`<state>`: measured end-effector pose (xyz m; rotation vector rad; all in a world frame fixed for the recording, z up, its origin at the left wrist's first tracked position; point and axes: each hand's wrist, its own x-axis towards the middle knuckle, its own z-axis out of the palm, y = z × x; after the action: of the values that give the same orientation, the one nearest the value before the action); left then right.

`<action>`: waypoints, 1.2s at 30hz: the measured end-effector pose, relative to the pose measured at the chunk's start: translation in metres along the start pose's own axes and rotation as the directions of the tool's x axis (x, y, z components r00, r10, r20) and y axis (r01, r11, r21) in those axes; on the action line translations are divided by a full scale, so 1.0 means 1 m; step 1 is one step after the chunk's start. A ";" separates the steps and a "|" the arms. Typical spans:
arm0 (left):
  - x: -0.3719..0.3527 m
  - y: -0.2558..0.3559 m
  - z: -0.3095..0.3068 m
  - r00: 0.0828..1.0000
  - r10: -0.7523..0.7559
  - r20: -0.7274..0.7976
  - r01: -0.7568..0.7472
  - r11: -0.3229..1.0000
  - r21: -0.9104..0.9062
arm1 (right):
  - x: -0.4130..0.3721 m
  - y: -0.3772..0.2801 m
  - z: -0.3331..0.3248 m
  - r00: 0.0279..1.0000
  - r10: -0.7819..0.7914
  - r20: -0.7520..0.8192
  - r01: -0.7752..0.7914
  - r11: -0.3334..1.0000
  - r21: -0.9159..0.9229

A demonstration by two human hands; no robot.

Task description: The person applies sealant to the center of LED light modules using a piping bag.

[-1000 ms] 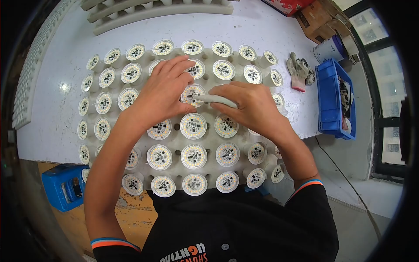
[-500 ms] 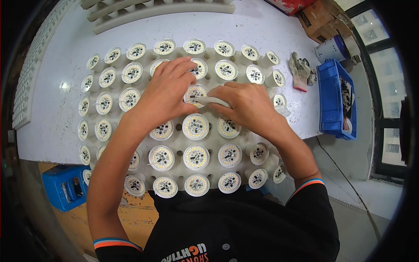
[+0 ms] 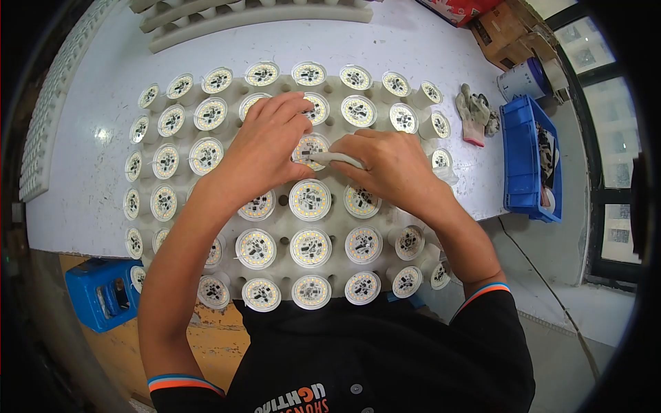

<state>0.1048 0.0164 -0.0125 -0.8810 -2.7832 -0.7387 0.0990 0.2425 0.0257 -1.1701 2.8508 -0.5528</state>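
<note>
A white foam tray (image 3: 281, 203) on the table holds several rows of round LED lamp bases with circuit boards facing up. My left hand (image 3: 258, 148) rests on the tray, its fingertips steadying one lamp base (image 3: 309, 146) in the middle rows. My right hand (image 3: 385, 165) grips a pale grey pen-shaped tool (image 3: 335, 160) whose tip touches that same lamp base's board. Both forearms cross over the near rows of lamps.
A blue bin (image 3: 530, 157) with small parts sits at the right table edge, grey gloves (image 3: 474, 112) beside it. A tape roll (image 3: 522, 78) and cardboard boxes (image 3: 506, 27) lie far right. Spare foam trays (image 3: 248, 14) lie at the back and left. A blue stool (image 3: 103, 292) stands below left.
Almost nothing has moved; both hands stay on the same lamp base, and the view has shifted very slightly.
</note>
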 end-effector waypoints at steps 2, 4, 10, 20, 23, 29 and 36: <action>0.000 -0.001 0.001 1.000 0.000 0.000 0.000 1.000 0.004 | 0.000 -0.001 0.000 1.000 0.000 -0.006 0.000 1.000 -0.002; 0.001 -0.001 0.001 1.000 0.005 -0.004 -0.005 1.000 0.007 | 0.000 0.000 0.001 1.000 0.003 -0.005 -0.003 1.000 -0.001; 0.000 -0.001 0.002 1.000 0.016 -0.018 -0.016 1.000 0.009 | 0.001 -0.001 0.000 1.000 0.020 0.007 -0.020 1.000 -0.004; -0.013 0.003 -0.023 0.991 -0.018 -0.130 0.016 1.000 -0.015 | -0.010 0.008 -0.027 0.965 0.158 -0.208 -0.033 0.863 0.504; -0.019 0.010 -0.037 0.993 -0.019 -0.118 0.011 0.998 -0.065 | -0.019 -0.001 -0.052 0.939 0.255 -0.229 -0.077 0.808 0.584; -0.026 0.020 -0.026 0.997 0.035 0.072 -0.026 0.992 -0.122 | -0.030 -0.008 -0.057 0.945 0.200 -0.260 0.002 0.789 0.615; -0.031 0.032 -0.023 0.992 -0.005 0.128 0.019 0.994 -0.105 | -0.036 -0.005 -0.056 0.966 0.210 -0.148 -0.063 0.752 0.656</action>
<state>0.1478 0.0120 0.0119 -0.9631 -2.8859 -0.8688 0.1204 0.2818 0.0749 -0.7920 2.4791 -1.5758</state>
